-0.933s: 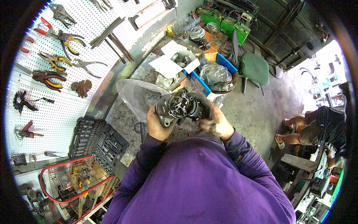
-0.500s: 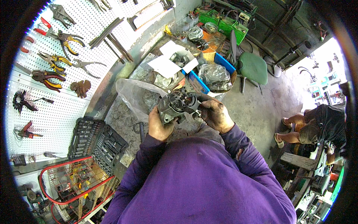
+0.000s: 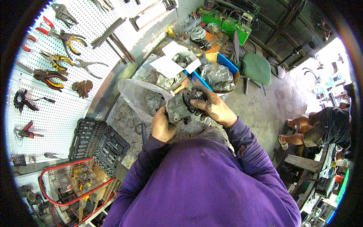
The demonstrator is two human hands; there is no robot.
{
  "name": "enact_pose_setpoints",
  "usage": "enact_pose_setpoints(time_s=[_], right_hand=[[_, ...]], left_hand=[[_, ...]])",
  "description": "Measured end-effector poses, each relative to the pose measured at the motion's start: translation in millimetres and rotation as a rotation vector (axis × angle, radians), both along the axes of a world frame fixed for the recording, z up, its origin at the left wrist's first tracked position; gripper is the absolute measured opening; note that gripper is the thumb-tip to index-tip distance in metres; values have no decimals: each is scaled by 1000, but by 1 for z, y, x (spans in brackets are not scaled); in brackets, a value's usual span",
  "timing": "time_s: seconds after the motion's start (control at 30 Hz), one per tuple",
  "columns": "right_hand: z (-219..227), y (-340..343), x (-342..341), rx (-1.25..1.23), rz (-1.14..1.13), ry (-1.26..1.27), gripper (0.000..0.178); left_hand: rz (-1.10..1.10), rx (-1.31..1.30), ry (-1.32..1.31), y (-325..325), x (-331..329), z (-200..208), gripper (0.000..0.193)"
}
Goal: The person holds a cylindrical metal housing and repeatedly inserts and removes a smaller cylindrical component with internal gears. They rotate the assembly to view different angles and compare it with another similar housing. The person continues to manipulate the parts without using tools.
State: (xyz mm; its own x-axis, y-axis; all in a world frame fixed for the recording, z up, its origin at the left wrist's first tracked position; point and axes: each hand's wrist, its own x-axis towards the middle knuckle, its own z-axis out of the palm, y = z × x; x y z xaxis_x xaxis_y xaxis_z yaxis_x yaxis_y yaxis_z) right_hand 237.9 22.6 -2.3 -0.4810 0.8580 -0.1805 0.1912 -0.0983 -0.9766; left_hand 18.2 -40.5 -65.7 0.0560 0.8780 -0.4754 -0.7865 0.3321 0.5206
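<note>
Sleeves (image 3: 140,172) of dark purple reach up past the front of a purple shirt (image 3: 200,185) to two bare hands. Between them, in front of the wearer's chest, a metal part (image 3: 177,109) is held up at a tilt: a grey body with a darker end at upper right. The left hand (image 3: 162,128) grips the grey body from the lower left. The right hand (image 3: 217,109), its fingers stained dark, is closed round the darker end; whether that end is a separate piece cannot be told.

Just beyond the part, a clear bag (image 3: 130,92) lies on the bench, with thin rings (image 3: 126,122) scattered nearer. To the left, a socket set (image 3: 109,153) lies open in its dark case, and below it is a wire cart (image 3: 77,202) with a red rail.

Farther along the bench, a white carton (image 3: 166,69) stands with its flaps spread, beside a blue box (image 3: 228,65) holding a plastic-wrapped bundle (image 3: 216,77). On the left wall, pliers (image 3: 68,38) hang on a white pegboard (image 3: 53,117).

At right, a person (image 3: 329,125) in dark shorts and sandals shows only in part. Farther off are a green chair (image 3: 257,69) and green batteries (image 3: 228,28).
</note>
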Motion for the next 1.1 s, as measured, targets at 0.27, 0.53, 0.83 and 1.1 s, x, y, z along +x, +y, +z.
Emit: enact_pose_setpoints(time_s=[0.27, 0.53, 0.83, 1.1], right_hand=[[-17, -5, 6, 32, -66, 186, 67], [-20, -10, 14, 50, -70, 220, 74], [-14, -18, 13, -207, -98, 512, 72], [-19, -20, 12, -305, -54, 701, 76]], left_hand=[[17, -42, 19, 6, 4, 9, 37], [27, 51, -13, 9, 2, 5, 39], [80, 47, -35, 6, 3, 10, 38], [94, -24, -59, 1, 0, 15, 34]])
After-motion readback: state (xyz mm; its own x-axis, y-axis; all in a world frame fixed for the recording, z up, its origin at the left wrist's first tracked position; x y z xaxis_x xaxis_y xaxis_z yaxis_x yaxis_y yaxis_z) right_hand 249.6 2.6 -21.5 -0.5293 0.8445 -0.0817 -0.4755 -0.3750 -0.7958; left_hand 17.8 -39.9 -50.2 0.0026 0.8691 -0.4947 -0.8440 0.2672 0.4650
